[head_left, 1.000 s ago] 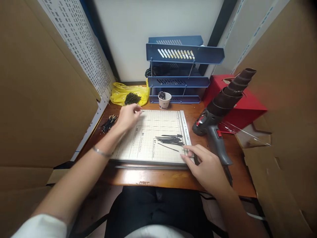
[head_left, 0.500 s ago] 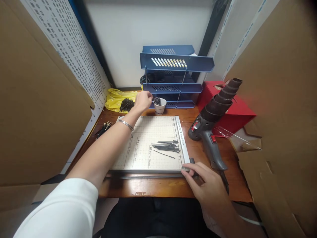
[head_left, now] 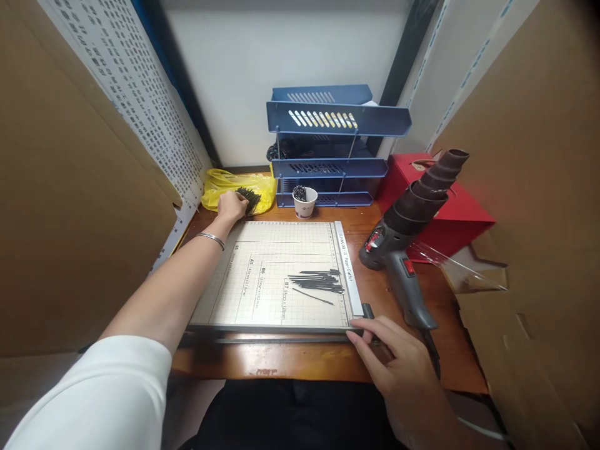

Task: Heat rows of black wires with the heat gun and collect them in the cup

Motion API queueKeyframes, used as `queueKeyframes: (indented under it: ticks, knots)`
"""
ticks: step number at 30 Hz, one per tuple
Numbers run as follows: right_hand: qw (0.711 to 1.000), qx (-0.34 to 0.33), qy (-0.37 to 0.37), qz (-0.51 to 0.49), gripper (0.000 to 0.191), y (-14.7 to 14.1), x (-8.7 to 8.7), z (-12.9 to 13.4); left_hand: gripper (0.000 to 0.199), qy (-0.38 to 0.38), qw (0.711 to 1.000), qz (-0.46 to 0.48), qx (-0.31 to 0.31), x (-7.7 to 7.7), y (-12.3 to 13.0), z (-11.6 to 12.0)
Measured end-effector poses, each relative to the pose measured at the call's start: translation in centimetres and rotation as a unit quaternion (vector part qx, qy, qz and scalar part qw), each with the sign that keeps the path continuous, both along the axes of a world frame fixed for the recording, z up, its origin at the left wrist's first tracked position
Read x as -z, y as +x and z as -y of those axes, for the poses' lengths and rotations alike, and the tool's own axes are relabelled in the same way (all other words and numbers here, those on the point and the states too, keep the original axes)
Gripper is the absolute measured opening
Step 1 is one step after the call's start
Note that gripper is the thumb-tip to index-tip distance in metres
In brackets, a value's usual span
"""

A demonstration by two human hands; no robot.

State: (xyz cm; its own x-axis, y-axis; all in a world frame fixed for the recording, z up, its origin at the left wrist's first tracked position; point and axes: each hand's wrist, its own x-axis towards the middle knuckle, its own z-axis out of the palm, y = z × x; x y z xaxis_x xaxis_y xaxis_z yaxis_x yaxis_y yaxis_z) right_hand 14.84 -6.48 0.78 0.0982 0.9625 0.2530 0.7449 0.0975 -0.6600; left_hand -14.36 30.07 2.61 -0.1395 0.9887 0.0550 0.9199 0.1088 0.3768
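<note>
A white paper cutter (head_left: pixel 272 240) with a printed grid lies on the table. On its right part rests a loose row of thin black strips (head_left: pixel 315 282), one lying apart at a slant. My left hand (head_left: pixel 232 205) is curled at the near-left side of a pile of thin black pieces (head_left: pixel 250 199) on a yellow plastic bag (head_left: pixel 220 182); its fingertips are partly hidden. At the cutter's front right corner, my right hand (head_left: pixel 398 353) has forefinger above and thumb below the edge, gripping it beside the black handle (head_left: pixel 367 310).
Behind the cutter stands a paper cup (head_left: pixel 305 204) holding a black bundle. A blue tray rack (head_left: pixel 337 119) is at the back. To the right are a heat gun (head_left: pixel 405 250) and a red box (head_left: pixel 464 209). Cardboard walls (head_left: pixel 70 187) flank the wooden table (head_left: pixel 300 362).
My left hand has moved left, from beside the paper cup to the black pile on the yellow bag. My right hand stays at the cutter corner. The view has shifted slightly.
</note>
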Motion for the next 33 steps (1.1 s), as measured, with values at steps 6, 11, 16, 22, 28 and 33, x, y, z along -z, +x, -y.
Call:
queueKeyframes:
  ticks: [6, 11, 16, 22, 28, 33]
  knots:
    - [1.0, 0.006, -0.015, 0.003, 0.019, -0.1, 0.1, -0.1, 0.022, -0.013, 1.0, -0.007, 0.013, 0.5, -0.4, -0.7]
    - [1.0, 0.002, -0.009, 0.01, 0.019, 0.0, 0.5, -0.4, 0.022, -0.038, 0.999, -0.019, 0.012, 0.2, -2.5, -0.5]
    - [1.0, -0.008, -0.006, 0.002, 0.019, -0.1, 0.4, -0.6, 0.03, -0.097, 0.995, -0.033, 0.0, -0.1, -2.8, -0.2]
    - [1.0, 0.013, -0.016, -0.001, 0.021, 0.2, 0.0, -0.1, 0.034, -0.152, 0.987, -0.058, 0.004, 0.2, -1.7, -0.5]
    - [1.0, 0.004, -0.012, -0.007, 0.022, 0.3, 0.1, -0.1, 0.032, -0.133, 0.989, -0.064, 0.018, 0.7, -1.7, -0.9]
    - [1.0, 0.01, -0.014, 0.0, 0.021, 0.2, 0.4, -0.1, 0.027, -0.119, 0.991, -0.065, 0.011, 1.1, -1.5, -1.2]
